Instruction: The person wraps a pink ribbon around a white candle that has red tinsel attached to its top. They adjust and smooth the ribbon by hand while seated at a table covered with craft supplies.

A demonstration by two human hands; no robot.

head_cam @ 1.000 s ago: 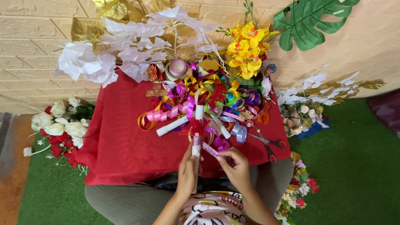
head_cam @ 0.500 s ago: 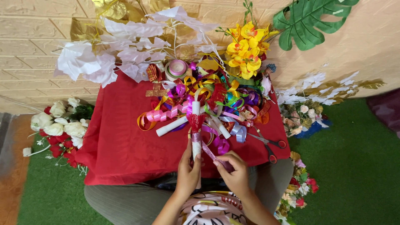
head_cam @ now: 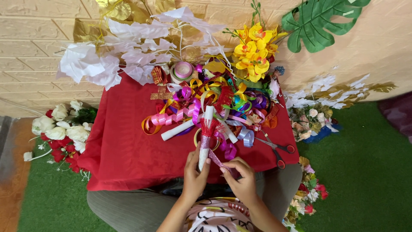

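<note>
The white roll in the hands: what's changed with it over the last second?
Little changed. The left hand kept its hold on the white roll, upright with its red tassel. The right hand drew closer to the roll, pulling the pink ribbon snug. The ribbon pile, scissors and red cloth stayed put.

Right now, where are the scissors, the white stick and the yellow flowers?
scissors [head_cam: 279, 151], head view, crossing by the red handles.
white stick [head_cam: 205, 137], head view, ribbon-wrapped middle.
yellow flowers [head_cam: 253, 51], head view, central bloom.
</note>
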